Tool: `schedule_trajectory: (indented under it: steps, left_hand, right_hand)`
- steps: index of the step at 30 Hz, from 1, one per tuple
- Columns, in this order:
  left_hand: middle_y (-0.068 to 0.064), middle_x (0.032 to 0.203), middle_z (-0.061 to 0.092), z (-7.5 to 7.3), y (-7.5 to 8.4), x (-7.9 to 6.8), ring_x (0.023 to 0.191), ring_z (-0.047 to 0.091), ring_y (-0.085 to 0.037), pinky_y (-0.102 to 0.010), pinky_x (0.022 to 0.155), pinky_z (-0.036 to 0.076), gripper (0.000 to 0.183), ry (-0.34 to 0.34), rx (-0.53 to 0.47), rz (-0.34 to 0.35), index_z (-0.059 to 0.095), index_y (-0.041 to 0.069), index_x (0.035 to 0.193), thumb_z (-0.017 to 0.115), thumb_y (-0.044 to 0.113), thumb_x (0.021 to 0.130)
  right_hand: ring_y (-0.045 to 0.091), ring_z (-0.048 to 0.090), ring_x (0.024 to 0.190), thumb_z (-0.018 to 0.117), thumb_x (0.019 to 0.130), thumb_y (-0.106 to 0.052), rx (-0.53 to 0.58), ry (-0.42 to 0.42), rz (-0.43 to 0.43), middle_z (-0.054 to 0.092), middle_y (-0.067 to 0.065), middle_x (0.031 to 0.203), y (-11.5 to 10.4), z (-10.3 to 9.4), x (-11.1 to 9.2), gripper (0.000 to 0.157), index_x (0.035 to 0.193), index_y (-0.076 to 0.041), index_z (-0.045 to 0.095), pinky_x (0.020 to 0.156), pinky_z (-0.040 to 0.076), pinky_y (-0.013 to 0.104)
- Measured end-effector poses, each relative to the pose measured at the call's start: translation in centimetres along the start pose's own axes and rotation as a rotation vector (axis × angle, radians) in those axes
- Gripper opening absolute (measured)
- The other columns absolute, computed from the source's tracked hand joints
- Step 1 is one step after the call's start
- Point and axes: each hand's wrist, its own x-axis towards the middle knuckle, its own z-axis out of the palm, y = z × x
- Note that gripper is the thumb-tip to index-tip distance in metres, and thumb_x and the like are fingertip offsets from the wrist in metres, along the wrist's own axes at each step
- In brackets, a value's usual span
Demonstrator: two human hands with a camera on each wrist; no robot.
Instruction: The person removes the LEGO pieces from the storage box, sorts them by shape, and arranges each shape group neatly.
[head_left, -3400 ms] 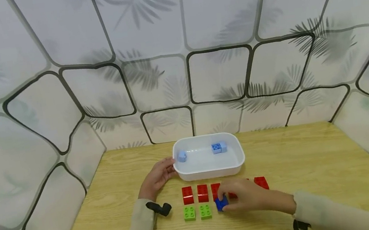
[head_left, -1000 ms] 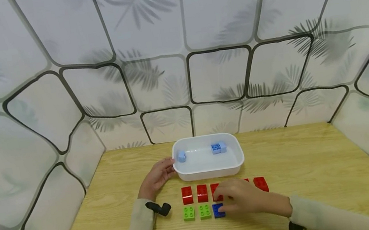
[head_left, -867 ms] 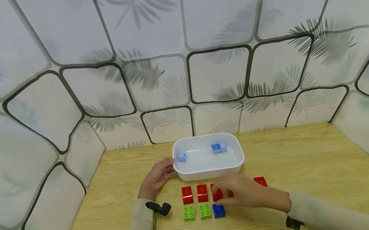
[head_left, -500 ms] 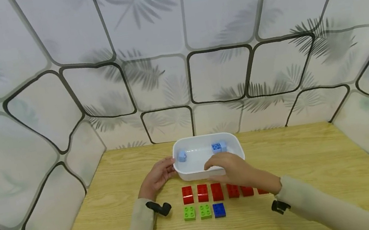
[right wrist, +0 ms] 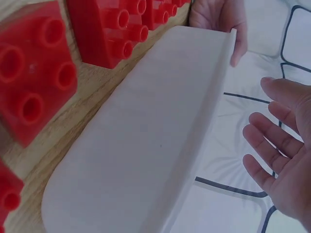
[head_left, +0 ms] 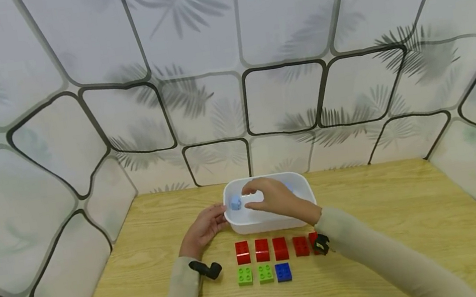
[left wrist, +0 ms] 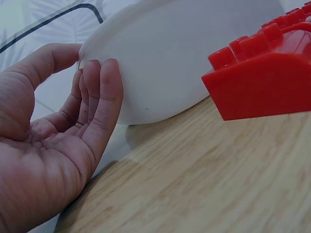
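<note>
My left hand [head_left: 205, 229] holds the left end of a white plastic tub [head_left: 258, 226], thumb at the rim and fingers along the outer wall in the left wrist view. Over the tub hovers my right hand [head_left: 272, 197], holding nothing, thumb and forefinger parted. Just left of those fingertips, a light blue toy brick [head_left: 235, 203] lies inside the tub. The other light blue brick pieces, at the tub's right, are mostly hidden behind the right hand; a bit of one [head_left: 289, 187] shows.
Several red bricks [head_left: 280, 248] stand in a row before the tub, the right end covered by the right wrist and its black strap [head_left: 321, 244]. Nearer lie two green bricks [head_left: 245, 276] and a dark blue brick [head_left: 283, 272]. A patterned curtain [head_left: 285, 96] rises behind the wooden table [head_left: 363, 192].
My right hand set the dark blue brick beside the green ones, let go, and moved forward and left over the tub. My left hand stayed at the tub's end.
</note>
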Motion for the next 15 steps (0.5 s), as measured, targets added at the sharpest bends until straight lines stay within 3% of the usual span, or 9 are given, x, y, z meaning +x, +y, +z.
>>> schedule_trajectory:
  steps: [7, 15]
  left_hand:
    - [0.001, 0.102, 0.068, -0.2, -0.2, 0.2, 0.091, 0.066, -0.007, -0.021, 0.082, 0.059, 0.037, -0.013, 0.015, 0.014, 0.046, -0.007, 0.137, 0.049, 0.017, 0.109]
    - [0.0, 0.106, 0.067, 0.0, 0.0, -0.1, 0.094, 0.066, -0.008, -0.023, 0.084, 0.059, 0.03, -0.018, 0.018, 0.025, 0.049, -0.004, 0.132, 0.047, 0.015, 0.109]
  right_hand:
    - [0.033, 0.068, 0.105, 0.08, 0.089, -0.018, 0.061, -0.095, 0.109, 0.073, 0.014, 0.115, 0.8, 1.4, 1.8, 0.033, 0.118, -0.003, 0.071, 0.091, 0.057, 0.045]
    - [0.025, 0.067, 0.105, 0.081, 0.089, -0.02, 0.075, -0.144, 0.24, 0.073, 0.01, 0.117, 1.3, 3.0, 3.1, 0.035, 0.119, -0.005, 0.071, 0.091, 0.057, 0.042]
